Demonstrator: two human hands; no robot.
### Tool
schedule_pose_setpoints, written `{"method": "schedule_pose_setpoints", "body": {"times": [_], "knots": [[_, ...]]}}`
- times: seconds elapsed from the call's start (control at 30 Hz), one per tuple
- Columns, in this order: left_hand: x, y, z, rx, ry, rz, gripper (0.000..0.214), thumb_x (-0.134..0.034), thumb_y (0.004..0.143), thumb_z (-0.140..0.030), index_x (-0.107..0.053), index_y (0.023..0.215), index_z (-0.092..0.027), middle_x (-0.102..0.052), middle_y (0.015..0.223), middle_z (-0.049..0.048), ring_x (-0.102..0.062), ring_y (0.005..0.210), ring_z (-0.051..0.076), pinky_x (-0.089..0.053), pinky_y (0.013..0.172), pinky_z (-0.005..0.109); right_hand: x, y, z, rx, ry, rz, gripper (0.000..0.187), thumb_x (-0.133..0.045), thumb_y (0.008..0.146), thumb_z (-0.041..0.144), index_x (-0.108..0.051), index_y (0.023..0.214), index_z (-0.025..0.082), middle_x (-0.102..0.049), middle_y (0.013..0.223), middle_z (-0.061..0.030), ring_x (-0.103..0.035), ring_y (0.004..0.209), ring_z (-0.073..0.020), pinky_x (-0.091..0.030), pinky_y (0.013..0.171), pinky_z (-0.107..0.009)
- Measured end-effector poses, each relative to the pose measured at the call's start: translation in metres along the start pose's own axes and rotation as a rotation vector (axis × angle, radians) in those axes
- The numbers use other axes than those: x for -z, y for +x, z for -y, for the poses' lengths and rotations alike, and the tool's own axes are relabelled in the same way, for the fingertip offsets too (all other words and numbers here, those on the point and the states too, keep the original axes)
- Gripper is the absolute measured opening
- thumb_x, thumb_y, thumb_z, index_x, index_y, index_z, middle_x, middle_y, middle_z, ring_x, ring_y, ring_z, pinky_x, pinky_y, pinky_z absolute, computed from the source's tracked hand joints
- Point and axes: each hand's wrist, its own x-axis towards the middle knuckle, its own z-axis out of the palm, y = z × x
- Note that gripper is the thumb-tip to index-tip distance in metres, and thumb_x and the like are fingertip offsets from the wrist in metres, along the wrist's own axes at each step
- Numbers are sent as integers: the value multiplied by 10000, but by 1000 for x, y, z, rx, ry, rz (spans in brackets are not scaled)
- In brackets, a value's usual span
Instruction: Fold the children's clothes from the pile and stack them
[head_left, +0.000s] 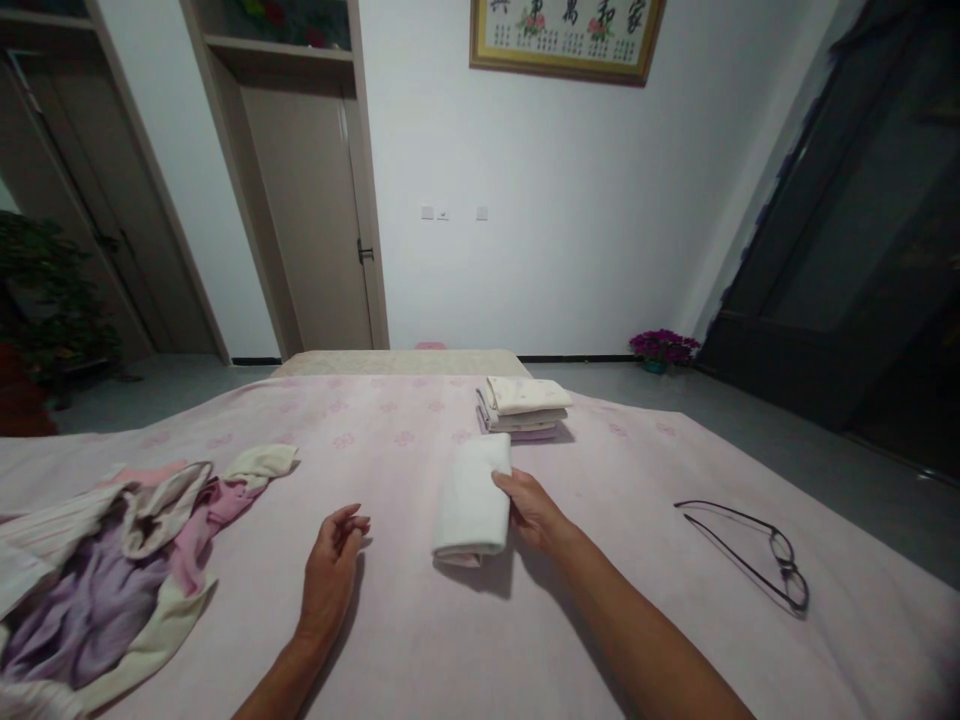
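A white cloth folded into a neat rectangle (471, 495) is in front of me, over the pink sheet (397, 640). My right hand (531, 508) grips its right edge, thumb on top and fingers underneath. To the left, my left hand (337, 550) rests apart from the cloth, holding nothing, its fingers loosely curled with gaps between them. Just beyond the folded cloth stands a small stack of folded garments (525, 405), cream on top and purple at the bottom. On the far left lies a loose heap of crumpled clothes (112, 570) in purple, pink, cream and stripes.
Black-framed glasses (784, 565) lie with their arms unfolded on the sheet at the right. Behind the sheet's far edge is a beige surface (405, 362). Purple flowers (664, 348) stand on the floor by the wall. A closed door (307, 210) is at the back left.
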Motion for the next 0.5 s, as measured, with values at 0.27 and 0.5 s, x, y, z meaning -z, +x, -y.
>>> {"method": "schedule_pose_setpoints", "body": {"times": [0.27,0.5], "knots": [[0,3,5,23,65,80,495,-651,770,-514,-634,1124,-168,-733,1008,91,-707,979,251,-541,950,433,18,-1,-12,-63,60,-30,297,-580,773,175,-618,1067,158,-763,1029,-138,-727,1030,-282,-597,904,-454],[-1,4,3,39,87,93,517,-658,745,-544,-641,1099,-167,-746,998,104,-718,959,273,-542,949,450,7,63,92,283,365,-164,307,-618,788,113,-614,1086,187,-757,1039,-66,-717,1007,-213,-590,933,-395]]}}
